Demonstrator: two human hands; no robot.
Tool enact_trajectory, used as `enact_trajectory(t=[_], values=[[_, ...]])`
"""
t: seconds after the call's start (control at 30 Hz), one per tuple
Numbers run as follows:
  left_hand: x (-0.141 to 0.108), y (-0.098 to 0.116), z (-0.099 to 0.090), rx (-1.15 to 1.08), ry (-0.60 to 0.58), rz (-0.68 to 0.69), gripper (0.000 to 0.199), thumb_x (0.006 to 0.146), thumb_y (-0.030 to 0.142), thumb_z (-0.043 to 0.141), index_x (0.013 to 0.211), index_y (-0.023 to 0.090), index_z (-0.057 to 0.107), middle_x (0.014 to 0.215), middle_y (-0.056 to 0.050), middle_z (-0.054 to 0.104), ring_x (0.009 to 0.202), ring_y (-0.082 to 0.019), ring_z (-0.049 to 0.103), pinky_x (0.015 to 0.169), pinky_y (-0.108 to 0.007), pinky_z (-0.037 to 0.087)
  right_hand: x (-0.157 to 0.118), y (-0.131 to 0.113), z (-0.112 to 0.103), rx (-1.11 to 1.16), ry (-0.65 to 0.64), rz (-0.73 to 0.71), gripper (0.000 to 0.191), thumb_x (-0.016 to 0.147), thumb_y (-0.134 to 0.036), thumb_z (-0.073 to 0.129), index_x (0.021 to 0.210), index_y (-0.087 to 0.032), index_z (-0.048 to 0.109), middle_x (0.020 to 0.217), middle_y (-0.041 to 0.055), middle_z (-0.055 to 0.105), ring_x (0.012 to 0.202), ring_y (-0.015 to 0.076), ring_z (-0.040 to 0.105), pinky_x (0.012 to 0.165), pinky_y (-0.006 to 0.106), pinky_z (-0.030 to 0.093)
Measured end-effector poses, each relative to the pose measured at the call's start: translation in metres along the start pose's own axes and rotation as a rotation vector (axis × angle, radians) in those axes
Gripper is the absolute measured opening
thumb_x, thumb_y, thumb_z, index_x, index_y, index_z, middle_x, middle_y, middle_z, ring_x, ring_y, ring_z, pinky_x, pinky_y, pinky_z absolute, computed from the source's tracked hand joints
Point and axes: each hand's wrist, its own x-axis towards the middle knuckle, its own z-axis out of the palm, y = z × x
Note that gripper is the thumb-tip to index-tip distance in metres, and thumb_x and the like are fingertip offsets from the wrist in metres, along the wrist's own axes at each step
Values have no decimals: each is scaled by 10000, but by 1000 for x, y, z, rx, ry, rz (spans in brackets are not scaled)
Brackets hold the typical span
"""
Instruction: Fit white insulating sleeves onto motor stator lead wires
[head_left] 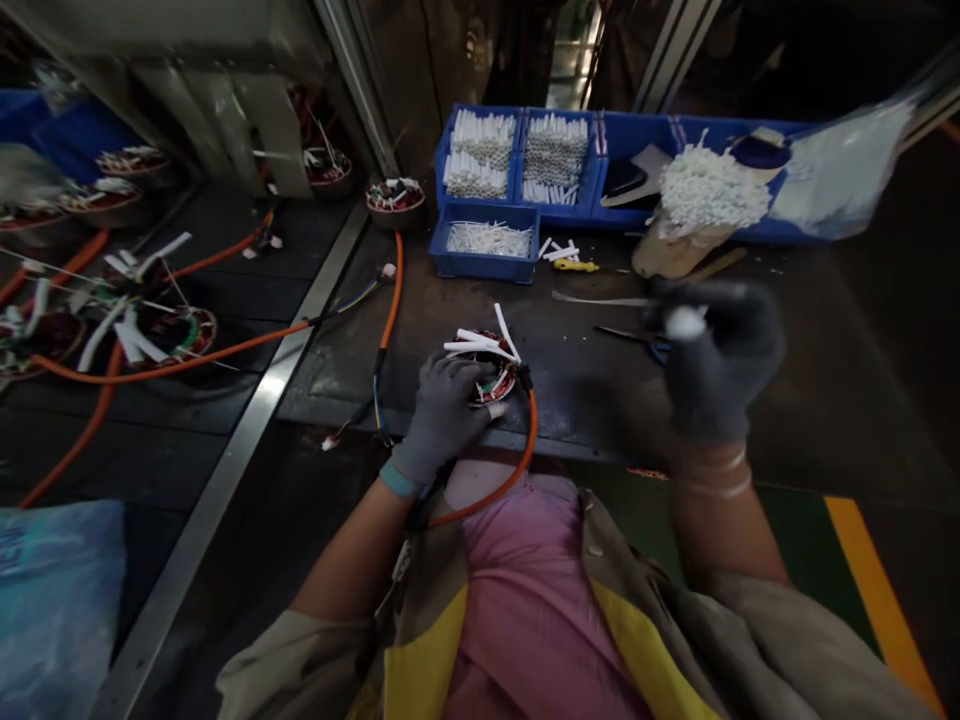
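1. Head view, lower middle: the left hand (442,415), in a grey glove, lies spread over a wound motor stator (495,382). The stator sits near the front edge of the dark workbench (585,400), with white sleeves sticking out and an orange cable (525,440) curving away.
2. Right of centre: the raised right hand (720,360), also gloved and slightly blurred, pinches a white tuft (686,322) above blue-handled scissors (658,350).
3. Upper middle: a blue tray (484,272) holds white sleeves.

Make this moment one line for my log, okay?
left hand on wound stator | right hand raised, pinching white piece | orange cable beside
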Motion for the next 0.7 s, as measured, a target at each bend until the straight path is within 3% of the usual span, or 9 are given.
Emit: enact_trajectory(t=[0.03,0.1,0.23,0.33,0.6,0.7], values=[[0,1,-4,21,-28,-8,451,769,376,911,1153,213,741,1202,-94,779,1200,-320,684,1132,-501,434,-25,-18,3,49,7,9,103,982,-207,709,1066,-266,715,1008,40,739,931,230,727,837,400,595],[0,4,-9,53,-88,-27,512,754,382,921,1198,208,736,1211,-107,773,1208,-345,673,1112,-520,435,-69,-43,8,53,-136,61,113,991,-184,667,1048,-256,733,975,36,753,908,228,733,812,387,594],[3,11,-6,64,-138,-61,516,719,373,941,1171,209,755,1199,-103,776,1194,-359,669,1093,-531,434,-114,-54,8,-109,-323,5,191,1011,-163,604,1122,-252,732,1001,35,782,925,204,747,815,332,587],[4,13,0,53,-121,-77,477,753,349,907,1189,230,756,1210,-86,780,1206,-350,665,1117,-528,413,-120,-50,8,-181,-380,-63,194,1031,-160,564,1121,-242,715,969,33,786,903,190,754,817,306,586],[0,8,-3,-21,-130,-79,430,822,376,824,1218,224,751,1220,-79,780,1229,-328,657,1127,-500,414,-117,-47,13,-153,-439,-46,202,1059,-189,527,1121,-255,708,942,26,779,855,180,743,764,287,581],[1,9,-8,-80,-146,-61,365,951,393,675,1263,212,733,1287,-81,764,1278,-305,639,1161,-504,392,-116,-39,26,-148,-480,-22,222,1067,-201,531,1164,-270,718,986,30,787,890,188,750,776,300,590]])
